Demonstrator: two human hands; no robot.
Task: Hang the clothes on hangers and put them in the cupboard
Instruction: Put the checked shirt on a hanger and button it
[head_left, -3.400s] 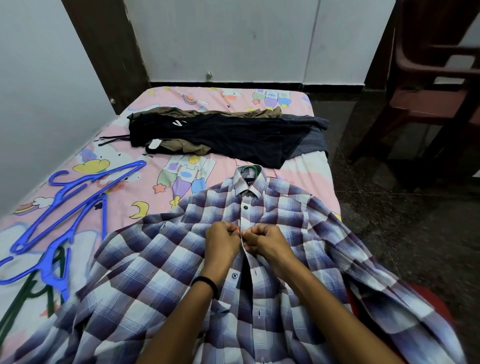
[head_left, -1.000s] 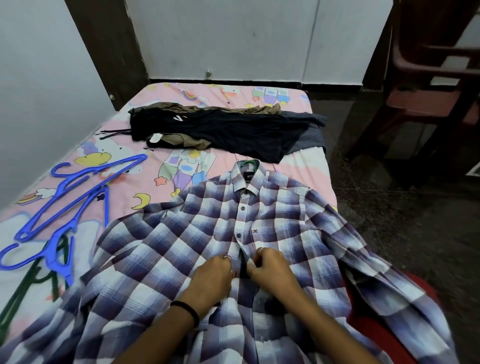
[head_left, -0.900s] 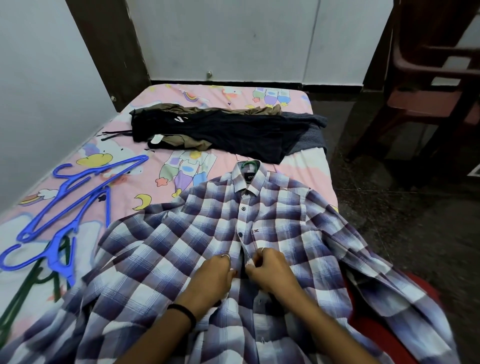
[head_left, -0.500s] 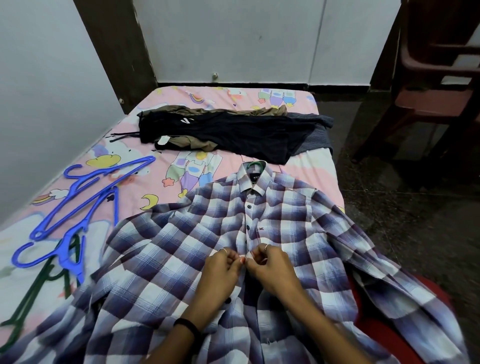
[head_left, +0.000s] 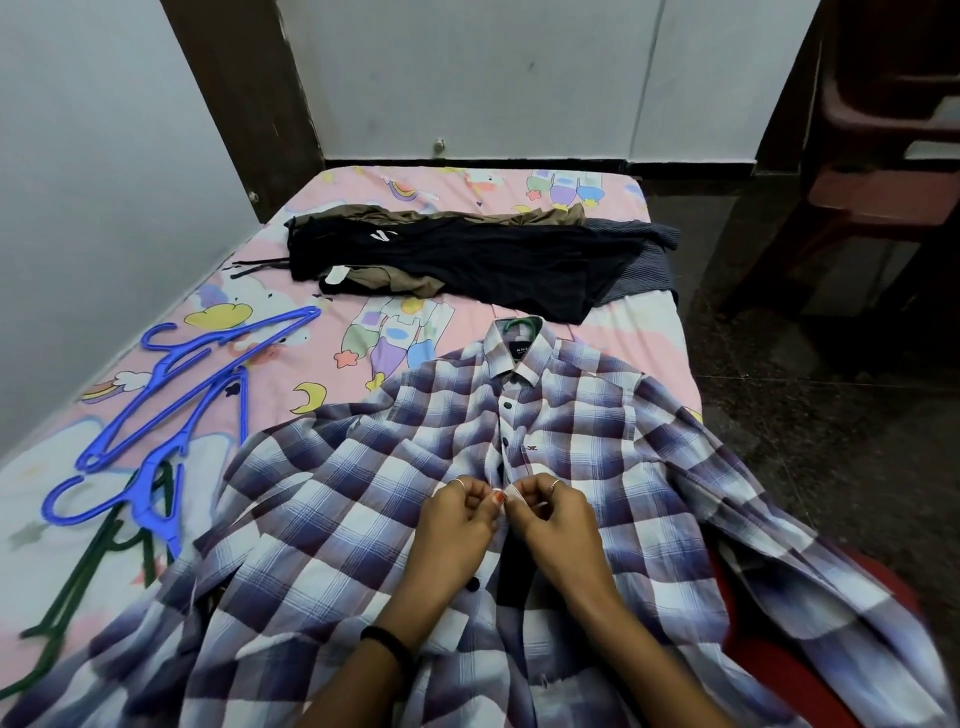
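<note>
A blue-and-white checked shirt lies front-up on the bed. The hook of a green hanger pokes out of its collar. My left hand and my right hand meet at the shirt's front placket, below the chest logo. Each pinches one edge of the placket between thumb and fingers. The buttons above my hands are closed; below them the front gapes open beside a dark button. A pile of dark and olive clothes lies across the far part of the bed.
Blue hangers and a dark green hanger lie on the bed's left side by the grey wall. A brown plastic chair stands on the dark floor at the right. Something red shows under the shirt's right sleeve.
My hands have moved down the placket from the upper chest to below the logo, and more buttons above them are now closed. The view shifted slightly.
</note>
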